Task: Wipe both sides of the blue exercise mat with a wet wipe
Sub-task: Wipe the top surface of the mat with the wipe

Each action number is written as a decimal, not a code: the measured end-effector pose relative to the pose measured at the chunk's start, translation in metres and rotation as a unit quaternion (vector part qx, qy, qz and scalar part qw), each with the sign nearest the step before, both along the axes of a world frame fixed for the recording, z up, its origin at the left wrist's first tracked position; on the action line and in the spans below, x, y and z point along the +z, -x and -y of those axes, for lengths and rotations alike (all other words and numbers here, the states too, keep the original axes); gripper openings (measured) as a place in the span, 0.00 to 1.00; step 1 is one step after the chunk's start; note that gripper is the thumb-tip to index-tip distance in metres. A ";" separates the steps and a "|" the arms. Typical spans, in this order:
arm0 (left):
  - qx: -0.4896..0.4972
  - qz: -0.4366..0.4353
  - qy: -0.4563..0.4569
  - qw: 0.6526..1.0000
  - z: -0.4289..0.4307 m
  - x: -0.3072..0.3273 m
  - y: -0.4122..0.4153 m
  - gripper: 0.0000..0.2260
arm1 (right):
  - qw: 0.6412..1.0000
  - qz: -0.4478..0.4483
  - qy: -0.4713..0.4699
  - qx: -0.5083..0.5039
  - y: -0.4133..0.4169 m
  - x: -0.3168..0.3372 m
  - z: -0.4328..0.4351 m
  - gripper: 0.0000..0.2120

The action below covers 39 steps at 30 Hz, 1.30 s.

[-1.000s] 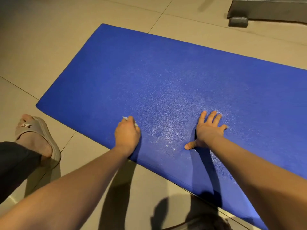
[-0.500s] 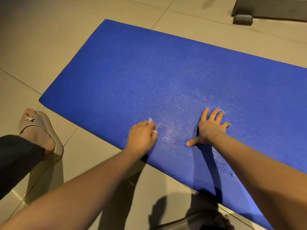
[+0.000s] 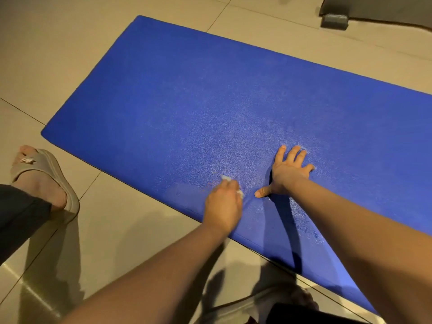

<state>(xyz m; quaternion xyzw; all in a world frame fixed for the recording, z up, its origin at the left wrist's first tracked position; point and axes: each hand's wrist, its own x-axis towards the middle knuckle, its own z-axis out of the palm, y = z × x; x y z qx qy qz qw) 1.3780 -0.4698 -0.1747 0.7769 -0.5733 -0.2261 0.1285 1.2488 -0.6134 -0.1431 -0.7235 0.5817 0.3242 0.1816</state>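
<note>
The blue exercise mat [image 3: 210, 94] lies flat on the tiled floor, running from the upper left to the lower right. My left hand [image 3: 223, 206] grips a small crumpled white wet wipe [image 3: 228, 180] and presses it on the mat near its front edge. Only bits of the wipe show past the fingers. My right hand [image 3: 288, 170] lies flat on the mat just to the right, fingers spread, thumb pointing toward the left hand. A damp, paler sheen covers the mat around both hands.
My left foot in a beige slipper [image 3: 39, 174] stands on the beige tiles [image 3: 58, 54] left of the mat. My other foot [image 3: 280, 302] is at the bottom, by the mat's front edge. A dark grey furniture base [image 3: 334, 19] sits at the far right.
My left hand has slid the wipe to the right along the mat's front edge, ending close to the right thumb. My right hand has stayed pressed in place.
</note>
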 end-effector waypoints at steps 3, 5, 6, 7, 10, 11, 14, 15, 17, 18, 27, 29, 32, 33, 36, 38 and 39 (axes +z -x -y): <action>-0.144 0.033 -0.001 0.989 -0.009 0.002 0.010 0.09 | 1.000 0.000 0.004 0.006 0.000 0.000 -0.001 0.82; -0.175 0.078 -0.002 0.981 -0.010 0.006 -0.011 0.09 | 1.000 0.003 0.004 0.006 0.002 0.000 0.000 0.81; -0.166 0.095 -0.006 0.981 -0.011 0.007 -0.027 0.10 | 1.000 0.006 0.004 0.005 0.003 0.000 0.000 0.81; -0.144 0.114 -0.008 0.983 -0.013 0.008 -0.046 0.10 | 1.000 0.009 0.004 0.006 0.003 0.000 0.000 0.81; -0.045 0.185 0.014 0.982 -0.022 0.010 -0.109 0.11 | 1.000 0.020 0.009 0.012 0.009 -0.001 -0.002 0.79; -0.015 0.209 0.019 0.978 -0.025 0.010 -0.126 0.11 | 1.000 0.023 0.008 0.013 0.012 0.000 -0.005 0.77; 0.060 0.228 0.016 0.972 -0.028 0.011 -0.152 0.11 | 0.999 0.031 0.016 0.024 0.019 0.005 -0.023 0.69; 0.087 0.206 0.013 0.975 -0.026 0.012 -0.150 0.10 | 0.999 0.035 0.012 0.019 0.018 0.009 -0.031 0.68; 0.143 0.134 0.004 0.981 -0.023 0.013 -0.135 0.09 | 0.999 0.039 -0.005 -0.003 0.013 0.018 -0.050 0.69; 0.157 0.096 0.004 0.983 -0.023 0.013 -0.123 0.09 | 0.999 0.033 -0.017 -0.013 0.009 0.022 -0.062 0.71; 0.013 -0.040 -0.049 0.998 -0.033 0.018 0.005 0.07 | 0.994 -0.021 -0.012 0.107 0.014 0.006 -0.126 0.75; -0.073 0.005 -0.040 0.996 -0.036 0.017 0.004 0.07 | 0.993 -0.021 -0.010 0.113 0.015 0.006 -0.124 0.74; -0.119 0.082 -0.010 0.989 -0.032 0.018 -0.031 0.08 | 0.993 -0.023 -0.003 0.112 0.013 0.003 -0.124 0.74; -0.097 0.104 -0.005 0.990 -0.031 0.018 -0.048 0.09 | 0.993 -0.025 -0.001 0.111 0.013 0.003 -0.125 0.74; 0.026 0.153 0.006 0.988 -0.032 0.016 -0.109 0.10 | 0.993 -0.026 0.005 0.113 0.012 0.002 -0.125 0.73; 0.111 0.170 0.003 0.979 -0.038 0.015 -0.142 0.10 | 0.993 -0.023 0.009 0.114 0.013 0.001 -0.125 0.73; 0.147 0.167 -0.004 0.975 -0.040 0.014 -0.151 0.10 | 0.993 -0.022 0.010 0.115 0.014 0.001 -0.126 0.73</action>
